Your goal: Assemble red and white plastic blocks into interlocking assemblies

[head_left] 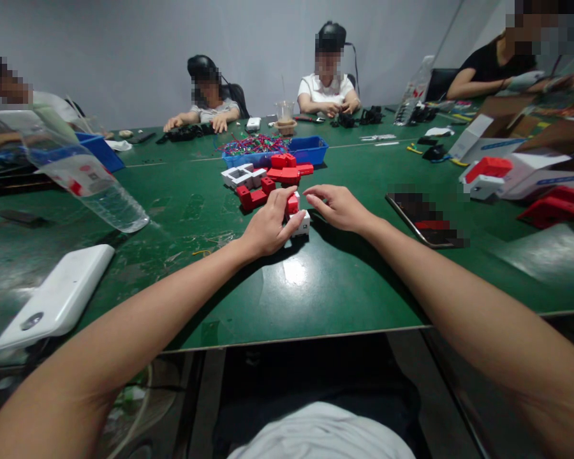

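In the head view my left hand (270,224) is closed around a small red-and-white plastic block (302,224) on the green table. Its white lower end, with a small dark opening, shows below my thumb; my fingers cover part of the red side. Just to the right of the block is my right hand (339,207), fingers bent forward and slightly apart, with nothing visible in them. Beyond my left hand lie red plastic parts (254,196), more red pieces (287,171) and white rectangular frames (243,176).
Behind the parts stands a blue bin (310,152) with colourful wires. A phone (418,220) lies right, near cardboard boxes (488,137) and red pieces (559,207). At left are a tilted water bottle (110,201) and a white device (60,293). Several people sit around the table.
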Demonstrator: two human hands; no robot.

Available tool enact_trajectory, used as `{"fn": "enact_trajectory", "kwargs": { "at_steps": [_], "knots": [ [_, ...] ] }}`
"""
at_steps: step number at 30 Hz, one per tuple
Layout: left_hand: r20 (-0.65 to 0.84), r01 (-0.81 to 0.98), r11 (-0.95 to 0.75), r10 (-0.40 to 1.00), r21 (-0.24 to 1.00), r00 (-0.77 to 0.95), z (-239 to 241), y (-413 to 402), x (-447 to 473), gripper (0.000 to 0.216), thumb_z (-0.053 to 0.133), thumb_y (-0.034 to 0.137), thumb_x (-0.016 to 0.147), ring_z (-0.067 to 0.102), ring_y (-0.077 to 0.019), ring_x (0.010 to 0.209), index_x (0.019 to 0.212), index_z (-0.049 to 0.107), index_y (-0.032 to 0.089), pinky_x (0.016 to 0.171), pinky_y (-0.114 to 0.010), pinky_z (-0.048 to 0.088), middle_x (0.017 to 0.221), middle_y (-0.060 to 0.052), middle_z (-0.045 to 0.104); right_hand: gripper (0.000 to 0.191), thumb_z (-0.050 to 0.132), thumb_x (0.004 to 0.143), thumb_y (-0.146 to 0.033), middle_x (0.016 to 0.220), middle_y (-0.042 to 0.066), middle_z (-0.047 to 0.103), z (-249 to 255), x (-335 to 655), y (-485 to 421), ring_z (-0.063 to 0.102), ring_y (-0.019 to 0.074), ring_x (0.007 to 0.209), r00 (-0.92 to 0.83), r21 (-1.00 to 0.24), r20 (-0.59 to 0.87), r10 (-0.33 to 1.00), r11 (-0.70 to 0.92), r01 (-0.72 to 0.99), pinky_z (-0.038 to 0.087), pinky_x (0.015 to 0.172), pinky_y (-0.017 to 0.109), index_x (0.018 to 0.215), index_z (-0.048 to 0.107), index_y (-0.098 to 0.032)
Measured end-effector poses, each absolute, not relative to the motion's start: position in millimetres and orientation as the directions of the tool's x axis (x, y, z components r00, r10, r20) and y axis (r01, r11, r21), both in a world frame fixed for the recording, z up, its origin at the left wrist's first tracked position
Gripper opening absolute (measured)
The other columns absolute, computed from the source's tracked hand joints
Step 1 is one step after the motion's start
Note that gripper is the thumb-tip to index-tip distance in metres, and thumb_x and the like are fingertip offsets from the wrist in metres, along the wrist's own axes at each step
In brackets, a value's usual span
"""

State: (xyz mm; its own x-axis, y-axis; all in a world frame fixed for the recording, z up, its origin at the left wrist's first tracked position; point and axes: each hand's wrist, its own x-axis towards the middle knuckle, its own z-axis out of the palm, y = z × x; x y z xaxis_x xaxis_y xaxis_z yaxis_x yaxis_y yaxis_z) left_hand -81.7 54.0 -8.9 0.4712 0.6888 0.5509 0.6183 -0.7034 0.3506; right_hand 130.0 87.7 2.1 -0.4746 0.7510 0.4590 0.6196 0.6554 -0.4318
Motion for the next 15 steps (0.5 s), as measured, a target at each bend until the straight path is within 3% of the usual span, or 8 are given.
{"fn": "enact_trajectory", "kwargs": {
  "at_steps": [7,15],
  "knots": [
    [0.548,0.619,-0.703,0.69,0.35,0.473,-8,54,-81,0.054,0.042,0.048,0.098,0.051,-0.0291,0.132,0.142,0.038,0.017,0.112,-0.048,0.042,0.138,-0.017,0.049,0.042,0.051,0.095,-0.033,0.13,0.02,0.06,-13,132,97,0.056,0.0321,0.12,-0.496,-0.242,0.298,0.816,0.567,0.788,0.045,0.1,0.048,0.129,0.062,-0.013],
    [0.551,0.613,-0.706,0.688,0.355,0.472,-8,54,-81,0.055,0.042,0.048,0.097,0.051,-0.0295,0.132,0.141,0.038,0.014,0.112,-0.048,0.042,0.138,-0.019,0.049,0.044,0.046,0.098,-0.035,0.14,0.02,0.056,-9,124,94,0.053,0.0354,0.126,-0.473,-0.194,0.26,0.842,0.525,0.829,0.043,0.102,0.052,0.132,0.061,-0.012]
  ]
}}
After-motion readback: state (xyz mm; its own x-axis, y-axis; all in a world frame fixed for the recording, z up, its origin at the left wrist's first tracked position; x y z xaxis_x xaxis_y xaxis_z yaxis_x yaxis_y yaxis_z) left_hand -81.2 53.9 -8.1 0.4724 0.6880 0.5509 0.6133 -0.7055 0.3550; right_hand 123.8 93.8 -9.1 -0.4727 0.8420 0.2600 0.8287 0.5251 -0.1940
